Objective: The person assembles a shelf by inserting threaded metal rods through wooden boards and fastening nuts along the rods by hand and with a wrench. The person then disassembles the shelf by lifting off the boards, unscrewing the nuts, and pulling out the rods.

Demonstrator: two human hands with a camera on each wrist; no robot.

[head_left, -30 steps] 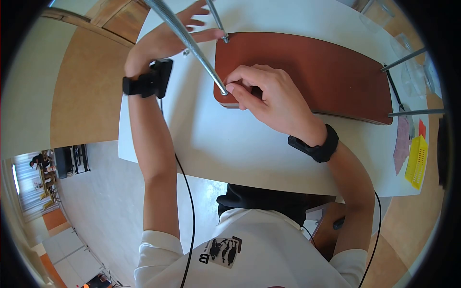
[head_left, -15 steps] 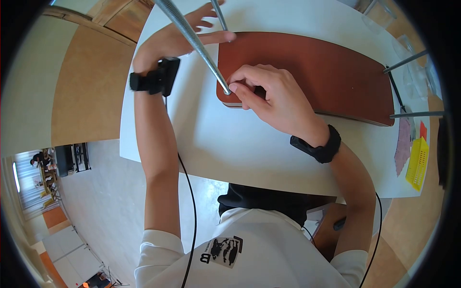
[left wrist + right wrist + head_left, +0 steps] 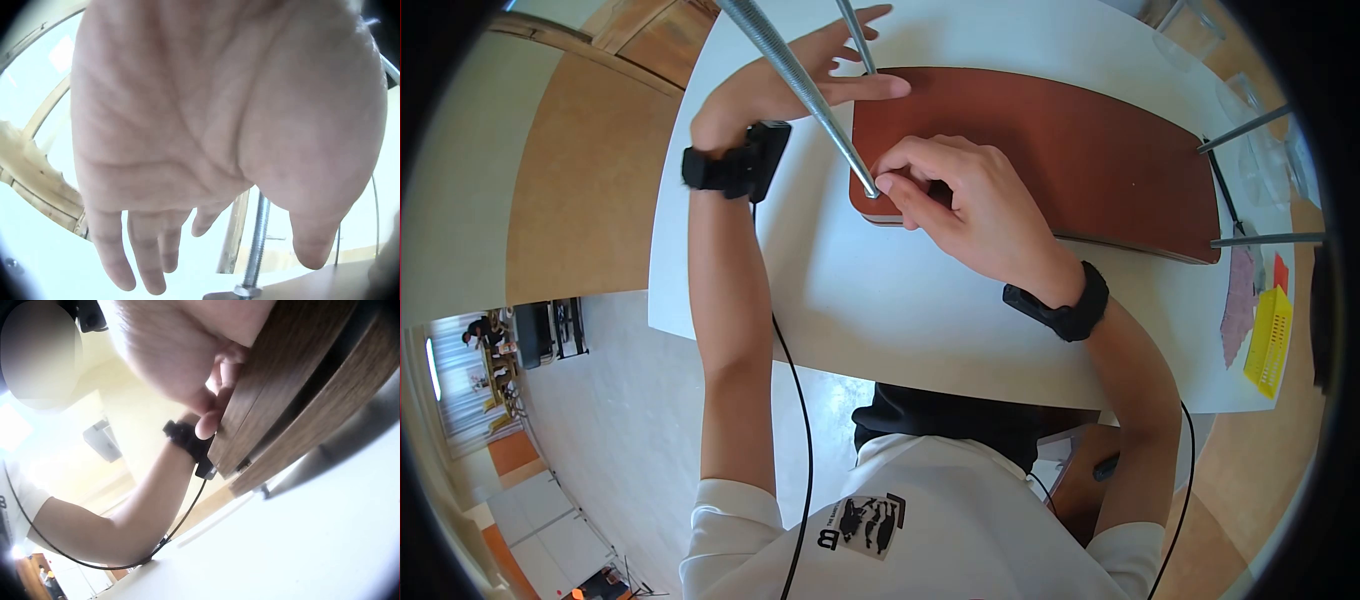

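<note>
A reddish-brown wooden board (image 3: 1040, 150) lies on the white table, with metal threaded rods standing at its corners. My right hand (image 3: 975, 205) rests on its left end, thumb and index finger pinching at the foot of the near-left threaded rod (image 3: 815, 100); its other fingers curl under the palm. At the far-left rod (image 3: 857, 38), my left hand (image 3: 812, 58) has its fingers extended and thumb over the board's corner. The left wrist view shows the open palm (image 3: 169, 112) beside a rod with a hex nut (image 3: 248, 291) at its foot.
A second wooden layer (image 3: 325, 415) lies under the top board, across a dark gap. Right of the board are two more rods (image 3: 1268, 239), a yellow basket (image 3: 1268, 340), a pink cloth (image 3: 1238, 305) and clear plastic containers (image 3: 1250, 110). Black cables (image 3: 808, 440) trail from both wrists.
My left hand has slid right past the far-left rod, its thumb now reaching over the board's corner. My right hand keeps its place at the near-left rod.
</note>
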